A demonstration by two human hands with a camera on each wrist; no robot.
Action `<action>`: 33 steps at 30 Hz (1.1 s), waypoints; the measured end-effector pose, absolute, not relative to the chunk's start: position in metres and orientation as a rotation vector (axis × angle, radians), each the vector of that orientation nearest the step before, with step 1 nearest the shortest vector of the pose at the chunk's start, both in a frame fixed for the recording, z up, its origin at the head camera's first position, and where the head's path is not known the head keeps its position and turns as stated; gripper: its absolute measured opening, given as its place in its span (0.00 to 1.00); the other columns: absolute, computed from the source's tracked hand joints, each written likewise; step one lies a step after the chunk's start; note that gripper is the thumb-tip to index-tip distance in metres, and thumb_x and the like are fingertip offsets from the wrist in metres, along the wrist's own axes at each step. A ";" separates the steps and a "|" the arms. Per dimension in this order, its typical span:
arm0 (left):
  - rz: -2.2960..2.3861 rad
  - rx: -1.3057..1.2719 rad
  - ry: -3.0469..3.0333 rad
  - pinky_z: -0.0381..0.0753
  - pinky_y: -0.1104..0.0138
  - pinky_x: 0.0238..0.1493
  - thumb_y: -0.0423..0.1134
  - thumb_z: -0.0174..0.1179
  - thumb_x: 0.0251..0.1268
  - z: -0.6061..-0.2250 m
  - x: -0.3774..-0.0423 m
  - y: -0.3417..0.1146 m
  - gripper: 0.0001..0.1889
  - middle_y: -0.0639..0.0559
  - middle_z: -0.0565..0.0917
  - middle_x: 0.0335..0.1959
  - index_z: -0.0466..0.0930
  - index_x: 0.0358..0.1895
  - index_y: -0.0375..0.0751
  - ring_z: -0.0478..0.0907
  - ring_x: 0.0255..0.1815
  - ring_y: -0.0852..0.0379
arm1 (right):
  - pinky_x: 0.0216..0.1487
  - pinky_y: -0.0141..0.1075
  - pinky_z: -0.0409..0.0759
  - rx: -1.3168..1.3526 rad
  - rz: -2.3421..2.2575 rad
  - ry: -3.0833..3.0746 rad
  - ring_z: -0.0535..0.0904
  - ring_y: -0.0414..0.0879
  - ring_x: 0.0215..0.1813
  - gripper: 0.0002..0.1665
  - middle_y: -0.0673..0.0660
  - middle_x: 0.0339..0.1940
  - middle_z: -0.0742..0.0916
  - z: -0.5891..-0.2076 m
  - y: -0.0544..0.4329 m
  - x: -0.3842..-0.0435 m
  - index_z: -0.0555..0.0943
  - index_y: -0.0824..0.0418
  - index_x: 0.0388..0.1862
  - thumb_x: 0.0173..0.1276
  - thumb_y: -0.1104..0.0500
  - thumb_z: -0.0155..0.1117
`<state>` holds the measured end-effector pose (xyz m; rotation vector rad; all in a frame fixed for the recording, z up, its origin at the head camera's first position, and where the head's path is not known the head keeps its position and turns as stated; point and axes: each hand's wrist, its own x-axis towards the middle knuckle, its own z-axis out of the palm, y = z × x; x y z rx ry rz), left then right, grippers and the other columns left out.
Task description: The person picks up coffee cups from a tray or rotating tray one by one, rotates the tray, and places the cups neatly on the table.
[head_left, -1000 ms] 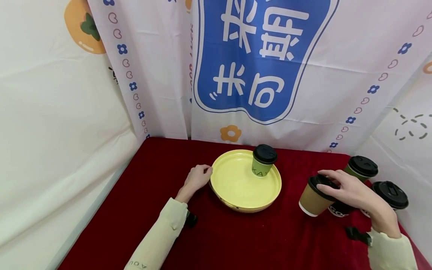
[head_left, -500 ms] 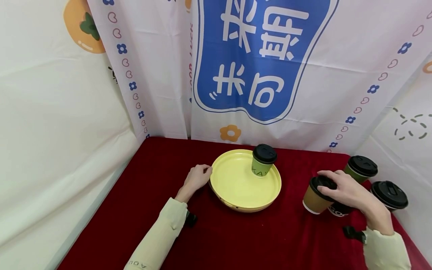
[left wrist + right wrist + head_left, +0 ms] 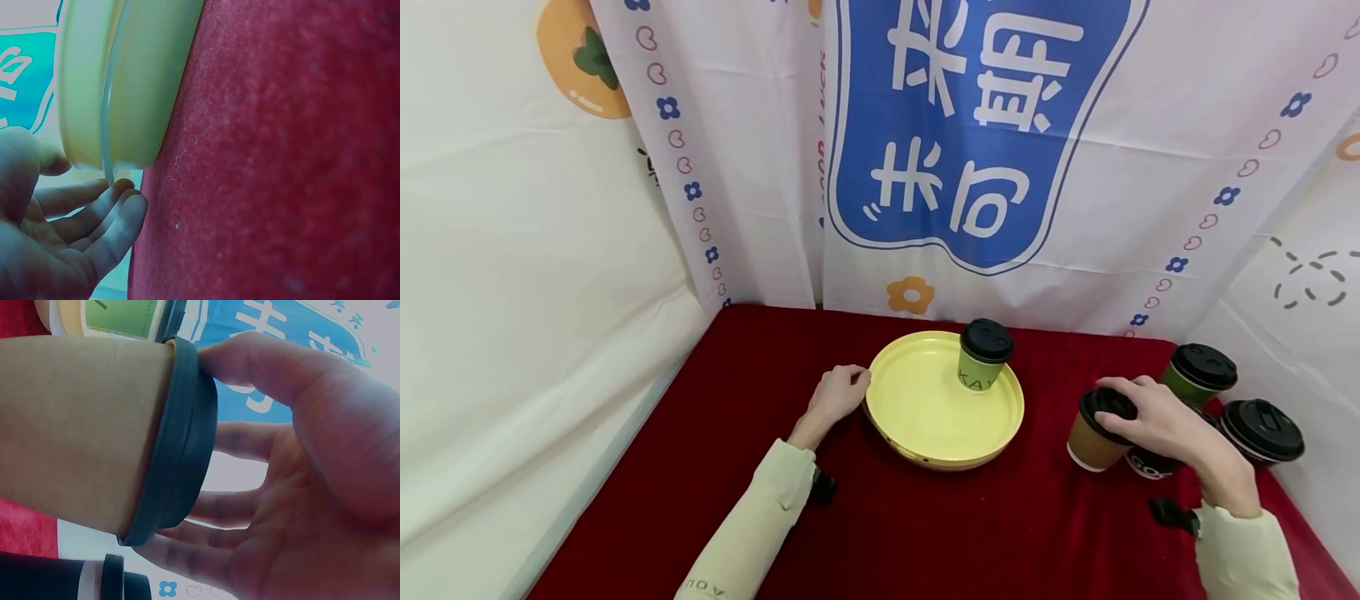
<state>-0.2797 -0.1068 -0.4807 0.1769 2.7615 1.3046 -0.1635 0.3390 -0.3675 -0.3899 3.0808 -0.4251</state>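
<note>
My right hand (image 3: 1165,421) grips a brown paper coffee cup (image 3: 1086,442) by its black lid (image 3: 178,444), with the thumb on one side and the fingers round the other. The cup leans slightly; whether its base touches the cloth I cannot tell. At the left edge of a round yellow tray (image 3: 917,417), my left hand (image 3: 837,396) holds the rim between thumb and fingers, as the left wrist view shows. A green paper cup (image 3: 979,371) with a black lid stands on the tray's far right part.
Right of the brown cup are a black cup (image 3: 1150,463), partly behind my right hand, a dark green cup (image 3: 1183,385) and another black-lidded cup (image 3: 1262,429). Dark red cloth (image 3: 970,542) covers the table. A printed white curtain (image 3: 760,208) hangs behind.
My right hand and forearm have shifted a little left. The brown cup has moved slightly away from me and stands a bit more upright. Left hand and tray have stayed put.
</note>
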 end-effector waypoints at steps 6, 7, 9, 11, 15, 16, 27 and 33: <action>1.327 0.173 2.770 0.64 0.68 0.17 0.50 0.48 0.76 -0.480 -0.282 -0.109 0.21 0.50 0.76 0.15 0.80 0.61 0.44 0.60 0.11 0.59 | 0.44 0.53 0.78 -0.386 -0.454 3.065 0.78 0.59 0.48 0.32 0.71 0.52 0.79 -0.363 0.344 -0.158 0.74 0.61 0.64 0.67 0.45 0.64; 1.327 0.174 2.770 0.65 0.68 0.17 0.50 0.48 0.76 -0.480 -0.282 -0.110 0.21 0.50 0.76 0.16 0.80 0.61 0.44 0.60 0.11 0.59 | 0.44 0.52 0.78 -0.375 -0.462 3.064 0.78 0.59 0.48 0.32 0.71 0.52 0.79 -0.361 0.346 -0.156 0.75 0.61 0.64 0.68 0.45 0.64; 1.323 0.175 2.775 0.65 0.68 0.17 0.51 0.47 0.76 -0.480 -0.282 -0.111 0.21 0.50 0.76 0.16 0.80 0.60 0.44 0.60 0.11 0.59 | 0.43 0.51 0.77 -0.356 -0.482 3.061 0.78 0.58 0.48 0.32 0.70 0.53 0.79 -0.359 0.349 -0.152 0.74 0.61 0.64 0.68 0.44 0.64; 1.317 0.175 2.782 0.66 0.69 0.18 0.51 0.47 0.76 -0.481 -0.283 -0.112 0.21 0.50 0.77 0.16 0.80 0.60 0.45 0.61 0.11 0.59 | 0.43 0.50 0.77 -0.335 -0.490 3.057 0.78 0.56 0.47 0.33 0.69 0.53 0.79 -0.356 0.354 -0.148 0.74 0.60 0.65 0.68 0.43 0.64; 1.317 0.170 2.785 0.66 0.68 0.18 0.51 0.47 0.76 -0.481 -0.283 -0.112 0.21 0.50 0.77 0.17 0.80 0.60 0.45 0.61 0.11 0.59 | 0.41 0.43 0.75 -0.290 -0.482 3.049 0.77 0.49 0.45 0.34 0.65 0.53 0.80 -0.351 0.365 -0.139 0.74 0.58 0.66 0.68 0.40 0.63; 1.320 0.169 2.780 0.66 0.69 0.18 0.51 0.47 0.76 -0.481 -0.283 -0.113 0.21 0.50 0.77 0.17 0.80 0.60 0.45 0.62 0.11 0.59 | 0.41 0.42 0.75 -0.279 -0.477 3.045 0.77 0.49 0.44 0.34 0.64 0.53 0.80 -0.350 0.368 -0.137 0.74 0.58 0.66 0.68 0.40 0.63; 1.334 0.169 2.773 0.67 0.69 0.20 0.51 0.47 0.76 -0.481 -0.282 -0.111 0.21 0.50 0.79 0.19 0.80 0.60 0.44 0.63 0.12 0.60 | 0.35 0.45 0.76 -0.122 -0.365 2.950 0.80 0.52 0.41 0.36 0.69 0.48 0.82 -0.352 0.404 -0.118 0.73 0.68 0.64 0.70 0.42 0.60; 1.324 0.187 2.778 0.67 0.69 0.19 0.50 0.47 0.76 -0.481 -0.282 -0.109 0.21 0.50 0.79 0.18 0.80 0.60 0.43 0.63 0.12 0.60 | 0.33 0.43 0.76 -0.002 -0.380 2.914 0.78 0.46 0.35 0.39 0.66 0.43 0.83 -0.356 0.421 -0.106 0.70 0.75 0.63 0.72 0.42 0.57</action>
